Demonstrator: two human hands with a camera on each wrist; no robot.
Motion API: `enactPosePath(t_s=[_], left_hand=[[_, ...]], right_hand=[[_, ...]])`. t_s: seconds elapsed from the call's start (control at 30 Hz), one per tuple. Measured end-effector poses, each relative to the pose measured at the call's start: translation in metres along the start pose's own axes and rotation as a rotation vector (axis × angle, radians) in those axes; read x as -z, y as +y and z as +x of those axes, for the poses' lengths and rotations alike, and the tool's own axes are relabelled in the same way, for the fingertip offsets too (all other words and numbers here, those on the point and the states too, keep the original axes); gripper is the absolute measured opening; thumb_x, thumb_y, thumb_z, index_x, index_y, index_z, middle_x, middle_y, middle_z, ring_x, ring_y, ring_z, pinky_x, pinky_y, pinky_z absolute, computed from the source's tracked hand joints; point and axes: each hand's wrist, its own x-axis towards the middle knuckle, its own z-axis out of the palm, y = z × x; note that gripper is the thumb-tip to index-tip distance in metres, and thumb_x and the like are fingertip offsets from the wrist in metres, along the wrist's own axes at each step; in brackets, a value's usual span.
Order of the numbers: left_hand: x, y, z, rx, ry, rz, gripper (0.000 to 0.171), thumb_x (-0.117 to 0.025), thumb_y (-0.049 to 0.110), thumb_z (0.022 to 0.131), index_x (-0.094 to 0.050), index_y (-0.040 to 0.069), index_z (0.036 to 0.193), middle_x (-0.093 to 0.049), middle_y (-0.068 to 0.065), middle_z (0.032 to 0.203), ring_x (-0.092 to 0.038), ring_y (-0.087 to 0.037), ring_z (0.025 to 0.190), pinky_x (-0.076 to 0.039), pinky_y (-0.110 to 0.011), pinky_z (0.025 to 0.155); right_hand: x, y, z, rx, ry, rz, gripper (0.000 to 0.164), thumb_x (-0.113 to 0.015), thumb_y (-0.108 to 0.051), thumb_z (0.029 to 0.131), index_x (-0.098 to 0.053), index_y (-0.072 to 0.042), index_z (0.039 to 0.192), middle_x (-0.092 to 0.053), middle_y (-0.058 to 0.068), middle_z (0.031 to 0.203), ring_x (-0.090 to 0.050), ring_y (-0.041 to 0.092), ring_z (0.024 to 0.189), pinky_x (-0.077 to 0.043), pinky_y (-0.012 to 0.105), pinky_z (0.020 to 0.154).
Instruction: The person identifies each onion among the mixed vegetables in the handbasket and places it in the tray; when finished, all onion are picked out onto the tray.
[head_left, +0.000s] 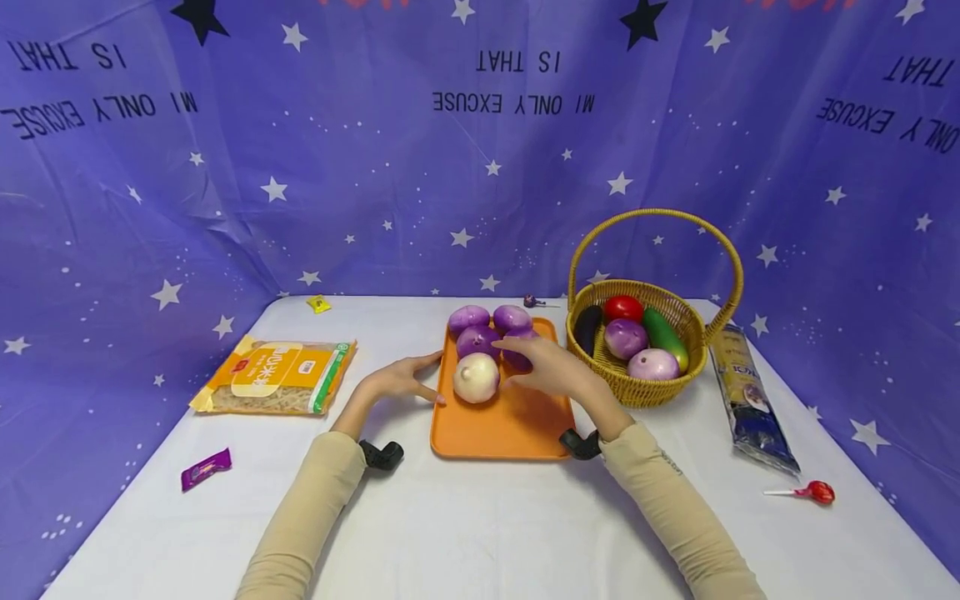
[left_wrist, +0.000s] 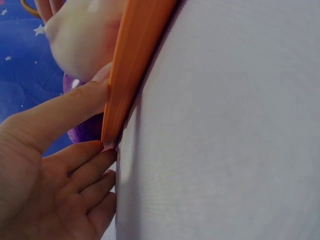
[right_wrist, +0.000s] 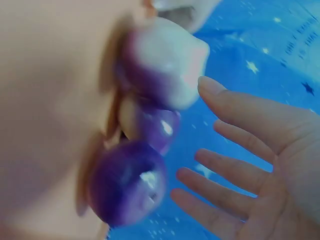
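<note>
An orange tray (head_left: 495,437) lies on the table before me. On it stands a pale, purple-tinged onion (head_left: 476,377), with several purple onions (head_left: 477,340) behind it. My left hand (head_left: 390,380) is at the tray's left edge, its thumb touching the rim and its fingertips farther along the side in the left wrist view. Over the tray's right part is my right hand (head_left: 551,367), its fingers spread and the thumb near the pale onion. The right wrist view has a gap between those fingers and a purple onion (right_wrist: 127,184); nothing is held.
To the right stands a wicker basket (head_left: 637,387) with a tomato, an eggplant, purple onions and a green vegetable. Beyond it lies a dark blue package (head_left: 752,400); a yellow food package (head_left: 277,377) is at left. Candies and lollipops (head_left: 820,492) lie around the table.
</note>
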Motion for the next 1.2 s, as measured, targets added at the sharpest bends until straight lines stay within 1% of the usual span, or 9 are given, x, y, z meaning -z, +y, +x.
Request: enactPosePath(t_s=[0.1,0.2,0.3,0.43,0.53,0.63,0.8,1.0,1.2], left_hand=[[0.001,0.001,0.000,0.006,0.001,-0.003,0.098,-0.080,0.040,0.076,-0.026,0.015,0.154,-0.027,-0.016,0.155,-0.020,-0.037,0.142,-0.016,-0.054,0.115],[0.001,0.001,-0.001,0.005,0.002,-0.001,0.098,-0.081,0.040,0.076,-0.026,0.014,0.154,-0.027,-0.017,0.155,-0.020,-0.038,0.142,-0.016,-0.055,0.115],[0.002,0.002,-0.001,0.001,0.006,0.007,0.099,-0.080,0.040,0.076,-0.025,0.014,0.154,-0.026,-0.018,0.155,-0.020,-0.038,0.142,-0.015,-0.055,0.115],[0.002,0.001,0.000,-0.002,0.005,0.015,0.099,-0.080,0.041,0.076,-0.025,0.014,0.154,-0.026,-0.017,0.155,-0.020,-0.038,0.142,-0.015,-0.055,0.115],[0.002,0.000,0.001,-0.005,0.001,0.011,0.099,-0.081,0.041,0.076,-0.025,0.014,0.154,-0.026,-0.017,0.155,-0.020,-0.038,0.142,-0.015,-0.055,0.115],[0.001,-0.001,0.001,-0.007,-0.002,0.006,0.100,-0.081,0.041,0.076,-0.025,0.014,0.154,-0.026,-0.017,0.155,-0.020,-0.038,0.142,-0.016,-0.055,0.115],[0.001,-0.002,0.002,-0.007,-0.002,0.003,0.100,-0.081,0.042,0.076,-0.025,0.015,0.154,-0.026,-0.016,0.156,-0.020,-0.038,0.142,-0.016,-0.054,0.115],[0.001,-0.002,0.002,-0.005,0.000,0.002,0.100,-0.081,0.042,0.076,-0.025,0.015,0.154,-0.026,-0.017,0.155,-0.021,-0.038,0.142,-0.016,-0.054,0.115],[0.001,-0.001,0.002,-0.035,-0.003,-0.015,0.099,-0.081,0.038,0.076,-0.025,0.011,0.154,-0.025,-0.018,0.155,-0.020,-0.038,0.142,-0.014,-0.054,0.115]], right_hand=[[0.015,0.001,-0.006,-0.009,0.015,0.007,0.060,-0.078,-0.019,0.083,-0.055,-0.006,0.136,-0.060,0.014,0.129,-0.062,0.031,0.102,-0.050,0.043,0.094],[0.031,0.002,-0.014,-0.010,0.046,-0.007,0.060,-0.078,-0.020,0.082,-0.055,-0.006,0.136,-0.063,0.015,0.124,-0.059,0.024,0.077,-0.052,0.036,0.080],[0.048,0.006,-0.025,-0.052,0.076,-0.010,0.060,-0.078,-0.020,0.083,-0.055,-0.009,0.137,-0.066,0.016,0.098,-0.047,0.020,0.061,-0.046,0.035,0.064],[0.068,0.017,-0.040,-0.151,0.131,0.003,0.062,-0.077,-0.021,0.083,-0.053,-0.013,0.139,-0.065,0.015,0.095,-0.058,0.026,0.074,-0.050,0.040,0.067],[0.080,0.028,-0.052,-0.193,0.176,0.017,0.062,-0.078,-0.022,0.083,-0.053,-0.011,0.139,-0.063,0.017,0.121,-0.061,0.033,0.102,-0.052,0.045,0.079],[0.090,0.038,-0.065,-0.213,0.201,0.028,0.062,-0.079,-0.024,0.082,-0.055,-0.010,0.137,-0.061,0.019,0.125,-0.058,0.036,0.112,-0.050,0.048,0.084],[0.104,0.053,-0.085,-0.262,0.197,0.016,0.061,-0.077,-0.022,0.083,-0.053,-0.006,0.137,-0.062,0.018,0.123,-0.059,0.034,0.104,-0.048,0.052,0.090],[0.112,0.071,-0.103,-0.375,0.144,0.057,0.061,-0.075,-0.023,0.086,-0.050,-0.003,0.139,-0.054,0.023,0.133,-0.052,0.043,0.116,-0.042,0.058,0.097],[0.113,0.086,-0.117,-0.449,0.060,0.077,0.062,-0.073,-0.022,0.087,-0.049,0.007,0.135,-0.050,0.030,0.134,-0.049,0.047,0.118,-0.042,0.060,0.097]])
